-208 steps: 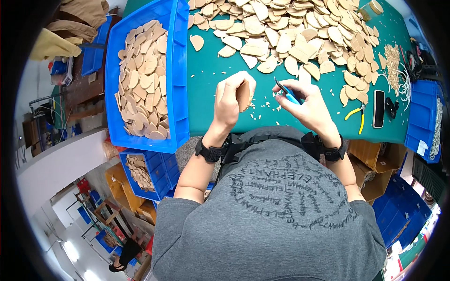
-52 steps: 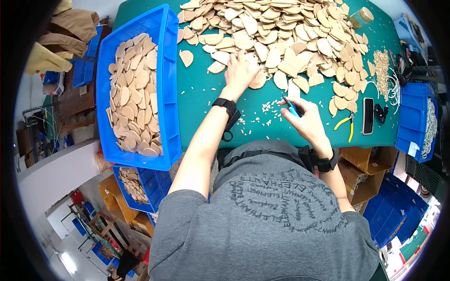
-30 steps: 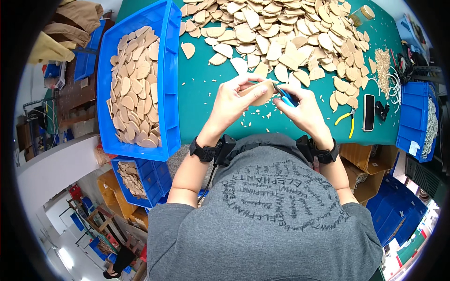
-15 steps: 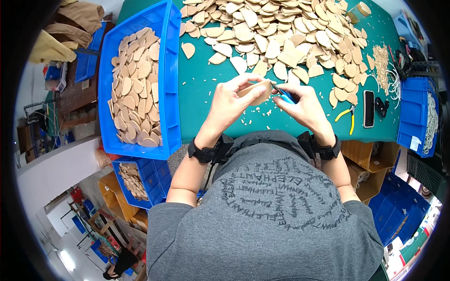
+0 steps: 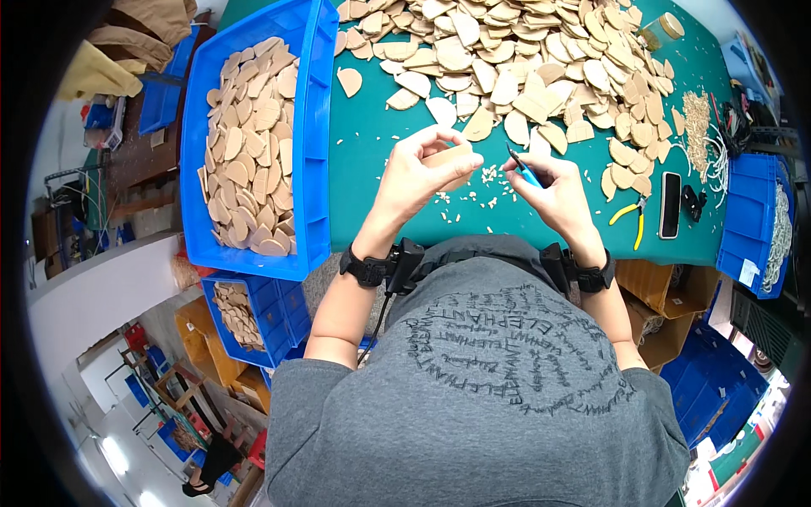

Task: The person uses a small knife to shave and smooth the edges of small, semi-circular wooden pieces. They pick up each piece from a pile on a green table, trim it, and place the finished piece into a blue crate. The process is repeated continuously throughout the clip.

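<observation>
Closed around a tan half-round piece (image 5: 450,158), my left hand (image 5: 410,182) is above the green table, its fingers covering much of the piece. My right hand (image 5: 553,196) grips a pair of blue-handled pliers (image 5: 527,173), whose slim dark tip points up and toward the left hand. A gap separates the tip from the piece. Small tan scraps (image 5: 490,175) lie on the table between and below the hands. Beyond them spreads a large heap of similar tan half-round pieces (image 5: 507,84).
A deep blue bin (image 5: 316,144) of tan pieces stands at left, above a smaller blue bin (image 5: 274,317). Yellow-handled pliers (image 5: 638,221), a phone (image 5: 669,205), a pile of shavings (image 5: 696,127) and a clear jar (image 5: 663,31) are at right, beside another blue bin (image 5: 748,207).
The pliers' tip has come away from the piece as my right hand moved slightly right and down. My left hand keeps the piece, now more covered by its fingers.
</observation>
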The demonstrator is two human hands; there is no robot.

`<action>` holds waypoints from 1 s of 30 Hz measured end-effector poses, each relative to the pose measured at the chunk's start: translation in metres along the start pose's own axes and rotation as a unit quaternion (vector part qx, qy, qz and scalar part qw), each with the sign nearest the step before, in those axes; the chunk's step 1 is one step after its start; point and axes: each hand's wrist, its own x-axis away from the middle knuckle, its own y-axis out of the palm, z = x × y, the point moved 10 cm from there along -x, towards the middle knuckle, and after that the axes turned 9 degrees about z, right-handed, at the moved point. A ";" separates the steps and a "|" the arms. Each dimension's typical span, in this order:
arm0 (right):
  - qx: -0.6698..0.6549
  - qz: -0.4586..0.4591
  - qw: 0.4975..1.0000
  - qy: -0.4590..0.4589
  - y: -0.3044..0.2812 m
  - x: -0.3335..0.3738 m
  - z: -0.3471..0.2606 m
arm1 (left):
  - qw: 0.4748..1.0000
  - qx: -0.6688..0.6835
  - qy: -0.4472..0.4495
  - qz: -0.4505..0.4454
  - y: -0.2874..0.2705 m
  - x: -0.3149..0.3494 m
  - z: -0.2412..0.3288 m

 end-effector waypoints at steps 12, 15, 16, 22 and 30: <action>-0.005 0.005 1.000 0.008 0.000 -0.007 0.023 | 0.640 -0.543 0.163 0.519 -0.267 0.063 0.067; 0.016 0.005 1.000 0.013 -0.001 -0.012 0.026 | 0.692 -0.536 0.229 0.426 -0.228 0.007 0.039; 0.022 0.006 1.000 0.013 -0.002 -0.013 0.026 | 0.764 -0.466 0.250 0.371 -0.191 -0.020 0.025; 0.016 0.035 0.999 0.021 -0.016 -0.011 0.019 | 0.841 -0.514 0.160 0.058 -0.021 -0.129 -0.098; 0.013 0.052 0.998 0.045 -0.022 -0.003 0.044 | 0.773 -0.620 0.082 -0.111 -0.008 -0.139 -0.117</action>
